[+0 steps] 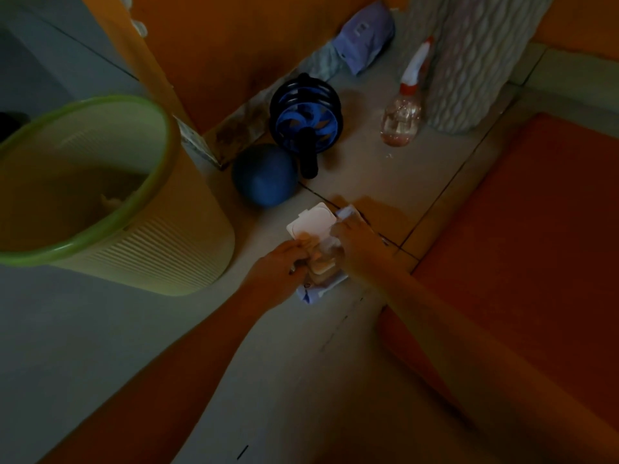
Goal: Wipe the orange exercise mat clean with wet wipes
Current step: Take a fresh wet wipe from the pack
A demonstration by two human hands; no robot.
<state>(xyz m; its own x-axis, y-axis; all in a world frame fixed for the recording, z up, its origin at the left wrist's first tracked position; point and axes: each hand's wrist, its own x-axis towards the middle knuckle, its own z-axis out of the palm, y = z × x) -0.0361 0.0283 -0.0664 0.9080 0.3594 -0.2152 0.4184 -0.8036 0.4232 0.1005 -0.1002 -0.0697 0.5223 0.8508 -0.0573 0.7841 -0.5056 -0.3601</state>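
The wet wipes pack point(321, 262) lies on the tiled floor with its white flip lid point(310, 221) standing open. My left hand point(281, 266) holds the pack's near left side, thumb by the opening. My right hand point(356, 242) pinches a white wipe point(346, 212) at the pack's opening. The orange exercise mat point(522, 249) lies on the floor to the right; my right forearm crosses its near corner. The scene is dim.
A pale green waste bin point(110, 209) stands at the left with some crumpled material inside. Behind the pack are a blue ball point(264, 175), a blue ab wheel point(306, 115) and a clear spray bottle point(402, 112). A rolled grey mat point(469, 61) stands at the back.
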